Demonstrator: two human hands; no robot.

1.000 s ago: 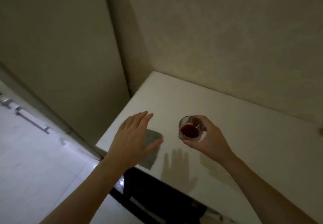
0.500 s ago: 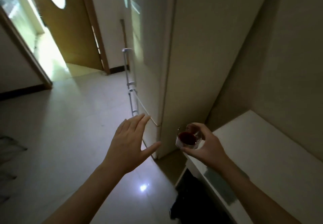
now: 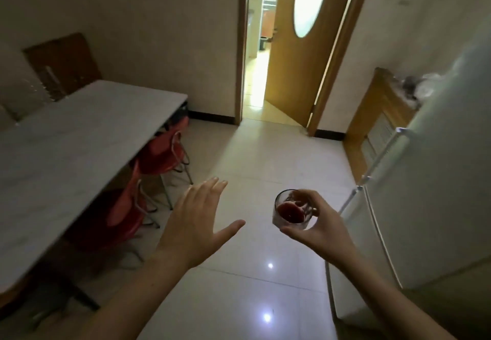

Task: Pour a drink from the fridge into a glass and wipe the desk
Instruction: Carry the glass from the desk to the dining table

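My right hand holds a small clear glass with dark red drink in the bottom, out in front of me over the tiled floor. My left hand is stretched forward beside it, palm down, fingers apart and holding nothing. The white fridge stands shut at the right, its long handle facing me. A long grey table runs along the left side. The desk and the cloth from before are out of view.
Red chairs are tucked under the grey table. A wooden cabinet stands beyond the fridge. A wooden door with an oval window stands open onto a bright hallway. Glossy floor tiles lie between table and fridge.
My view has swung left, away from the white desk and cloth, past the fridge, toward the room and doorway. The glass has stayed in my right hand; my left hand has stayed open.
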